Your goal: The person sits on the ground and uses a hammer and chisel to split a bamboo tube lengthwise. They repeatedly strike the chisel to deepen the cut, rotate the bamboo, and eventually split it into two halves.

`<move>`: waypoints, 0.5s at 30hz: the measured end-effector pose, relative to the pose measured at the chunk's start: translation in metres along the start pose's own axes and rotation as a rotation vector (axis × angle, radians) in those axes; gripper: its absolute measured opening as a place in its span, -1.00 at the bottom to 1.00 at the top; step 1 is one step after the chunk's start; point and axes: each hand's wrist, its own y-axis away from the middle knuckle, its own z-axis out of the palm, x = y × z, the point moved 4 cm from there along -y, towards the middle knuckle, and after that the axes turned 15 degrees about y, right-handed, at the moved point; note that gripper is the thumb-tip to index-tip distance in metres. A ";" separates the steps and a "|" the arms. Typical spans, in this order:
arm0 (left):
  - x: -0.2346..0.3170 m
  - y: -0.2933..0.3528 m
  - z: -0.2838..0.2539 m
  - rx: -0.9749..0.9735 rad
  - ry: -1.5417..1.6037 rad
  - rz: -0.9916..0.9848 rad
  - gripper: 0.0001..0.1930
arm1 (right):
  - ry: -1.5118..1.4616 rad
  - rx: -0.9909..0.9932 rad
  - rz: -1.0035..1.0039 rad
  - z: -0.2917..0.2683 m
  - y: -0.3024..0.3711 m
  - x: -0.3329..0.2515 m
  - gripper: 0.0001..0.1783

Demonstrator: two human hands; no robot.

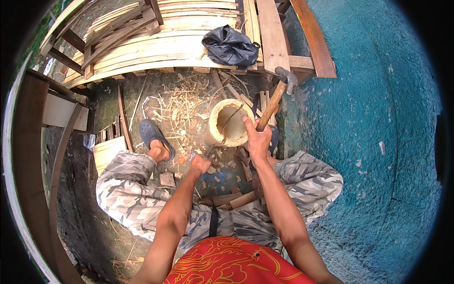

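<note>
My right hand is wrapped round the wooden handle of a claw hammer, its grey metal head raised up and to the right. Between my feet stands a hollow, pale round cylinder, its open top facing up. My left hand is closed at the cylinder's near left side, round the end of a thin dark metal tool. A thin curved dark strip crosses the cylinder's opening; I cannot tell whether it belongs to that tool. The hammer is apart from the cylinder.
Shavings and wood scraps litter the floor. Ahead, a slatted wooden bench carries a black plastic bag. A rough blue wall rises close on the right. Brown boards stand on the left.
</note>
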 end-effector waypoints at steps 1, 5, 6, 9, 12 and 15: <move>0.000 0.006 0.000 0.018 0.031 -0.024 -0.44 | -0.010 0.025 -0.078 0.001 0.003 -0.002 -0.58; 0.010 0.027 -0.023 -0.040 -0.040 -0.069 -0.46 | -0.089 -0.088 -0.063 0.013 0.013 0.005 -0.58; 0.013 0.029 -0.032 -0.019 -0.101 -0.070 -0.47 | -0.106 -0.028 -0.065 0.011 0.015 0.008 -0.57; 0.004 0.035 -0.026 -0.050 -0.054 -0.199 -0.51 | -0.109 0.058 -0.042 0.006 0.018 0.016 -0.51; -0.010 0.039 -0.011 -0.004 0.000 -0.066 -0.51 | -0.039 -0.016 -0.081 0.012 0.024 0.011 -0.50; -0.031 0.033 -0.015 -0.002 -0.003 -0.124 -0.52 | -0.049 -0.084 -0.063 0.024 0.036 0.001 -0.54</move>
